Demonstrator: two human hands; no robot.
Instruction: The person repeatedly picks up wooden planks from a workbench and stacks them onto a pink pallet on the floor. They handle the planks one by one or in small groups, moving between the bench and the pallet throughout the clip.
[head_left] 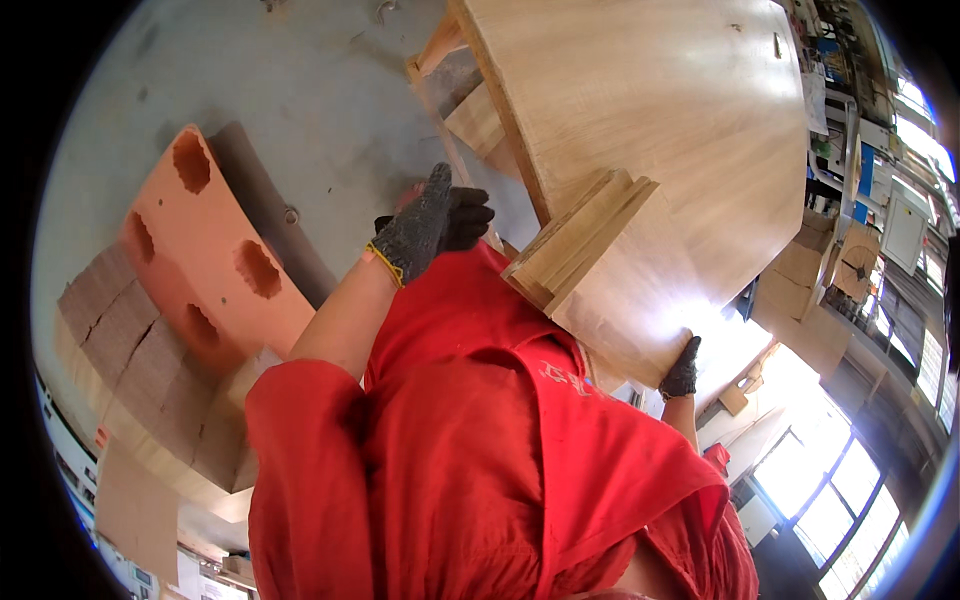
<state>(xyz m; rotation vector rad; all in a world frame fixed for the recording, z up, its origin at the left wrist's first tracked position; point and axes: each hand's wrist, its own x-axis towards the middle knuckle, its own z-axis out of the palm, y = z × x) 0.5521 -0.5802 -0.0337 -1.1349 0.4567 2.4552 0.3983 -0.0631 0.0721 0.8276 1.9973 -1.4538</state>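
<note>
I have the right hand (680,370) gripping the wooden panel (632,288); the left hand (427,218) seems loosely open, fingers apart.

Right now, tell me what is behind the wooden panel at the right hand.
Behind the wooden panel, the large wooden board shows above it and to its right. Whatever the panel covers, including part of that board, cannot be seen.
</note>
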